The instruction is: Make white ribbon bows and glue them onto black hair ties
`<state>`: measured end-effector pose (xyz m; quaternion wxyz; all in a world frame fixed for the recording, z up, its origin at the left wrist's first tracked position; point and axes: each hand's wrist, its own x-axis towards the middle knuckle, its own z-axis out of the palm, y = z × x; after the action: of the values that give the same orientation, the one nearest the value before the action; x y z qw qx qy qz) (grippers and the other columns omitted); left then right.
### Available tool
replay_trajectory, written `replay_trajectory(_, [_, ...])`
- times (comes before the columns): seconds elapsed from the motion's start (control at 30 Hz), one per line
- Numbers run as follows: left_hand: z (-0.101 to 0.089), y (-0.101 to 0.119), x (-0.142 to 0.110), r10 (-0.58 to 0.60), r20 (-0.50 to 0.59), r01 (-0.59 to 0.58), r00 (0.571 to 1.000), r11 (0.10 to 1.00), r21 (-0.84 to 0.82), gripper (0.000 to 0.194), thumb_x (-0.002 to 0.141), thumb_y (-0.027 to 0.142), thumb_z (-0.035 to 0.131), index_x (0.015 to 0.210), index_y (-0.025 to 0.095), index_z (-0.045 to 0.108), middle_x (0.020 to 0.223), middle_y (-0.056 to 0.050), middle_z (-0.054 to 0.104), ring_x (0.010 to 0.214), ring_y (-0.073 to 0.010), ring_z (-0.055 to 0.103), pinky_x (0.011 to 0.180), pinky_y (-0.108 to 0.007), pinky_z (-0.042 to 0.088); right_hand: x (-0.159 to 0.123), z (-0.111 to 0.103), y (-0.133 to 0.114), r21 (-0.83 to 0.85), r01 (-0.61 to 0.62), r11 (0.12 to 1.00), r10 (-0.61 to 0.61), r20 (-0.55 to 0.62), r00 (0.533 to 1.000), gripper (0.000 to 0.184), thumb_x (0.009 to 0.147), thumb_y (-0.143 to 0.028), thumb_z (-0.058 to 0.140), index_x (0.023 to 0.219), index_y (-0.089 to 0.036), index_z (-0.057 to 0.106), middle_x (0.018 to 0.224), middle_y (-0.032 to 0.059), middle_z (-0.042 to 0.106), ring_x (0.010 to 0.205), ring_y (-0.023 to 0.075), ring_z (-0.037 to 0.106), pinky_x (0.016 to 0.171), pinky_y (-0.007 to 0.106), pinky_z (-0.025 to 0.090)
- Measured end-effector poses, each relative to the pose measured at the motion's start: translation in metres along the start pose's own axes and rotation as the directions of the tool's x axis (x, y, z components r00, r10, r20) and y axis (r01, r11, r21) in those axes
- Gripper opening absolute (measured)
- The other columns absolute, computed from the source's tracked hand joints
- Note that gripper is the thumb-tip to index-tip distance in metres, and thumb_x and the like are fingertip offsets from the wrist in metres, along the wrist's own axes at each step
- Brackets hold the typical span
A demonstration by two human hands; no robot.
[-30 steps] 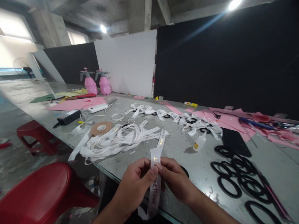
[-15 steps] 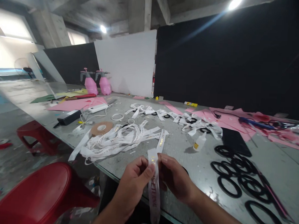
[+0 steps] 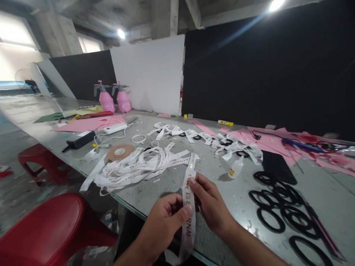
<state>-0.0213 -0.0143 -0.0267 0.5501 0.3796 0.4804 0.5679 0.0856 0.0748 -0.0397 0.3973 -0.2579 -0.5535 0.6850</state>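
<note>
A white ribbon (image 3: 187, 235) with gold lettering hangs in front of me near the table's front edge, its lower end curling below the edge. My left hand (image 3: 170, 217) is closed on it, thumb pressed over the lettering. Higher up, my right hand (image 3: 211, 203) pinches the same ribbon between thumb and fingers; its other fingertips are partly hidden behind the strip. Just beyond lies a heap of the same printed ribbon (image 3: 128, 176), with a brown cardboard spool (image 3: 119, 153) on its far side. A small glue bottle (image 3: 236, 167) stands beyond my right hand.
Several black rings (image 3: 270, 219) lie at the right, beside a black flat pad (image 3: 278, 167) and a thin pink-and-black tool (image 3: 326, 229). Farther back are white bows (image 3: 212, 140) with black rings, pink sheets (image 3: 271, 143) and two pink spray bottles (image 3: 123, 101). A red stool (image 3: 44, 229) stands left.
My right hand has shifted up along the ribbon and now grips it above the left. The strip is turned more toward me, showing more lettering, and sits slightly farther right.
</note>
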Motion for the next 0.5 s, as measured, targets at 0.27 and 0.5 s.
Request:
replay_trajectory(0.27, [-0.021,0.003,-0.01,-0.092,0.221,0.102,0.971,0.994,-0.032,0.033,0.078,0.045,0.07,0.078,0.011,0.066,0.07,-0.004,0.061,0.065,-0.0117,0.053,0.064,-0.024,0.038,0.01,-0.006,-0.003,0.032,0.152,0.988,-0.136,-0.3,0.944,0.038,0.084,-0.049,0.065,0.069,-0.019,0.047,0.051,-0.009,0.037,0.041,0.0048,0.03,0.037,0.017,0.024])
replay_trajectory(0.5, [-0.07,0.023,-0.014,-0.036,0.043,0.046,0.998,0.965,-0.26,0.032,0.079,0.039,0.071,0.065,0.015,0.053,0.054,0.005,0.047,0.042,-0.0043,0.036,0.048,-0.021,0.03,0.023,-0.022,-0.015,0.304,0.156,0.94,-0.018,-0.412,0.911,0.028,0.07,-0.033,0.078,0.079,-0.021,0.055,0.07,-0.0026,0.062,0.06,0.0113,0.06,0.041,0.017,0.043])
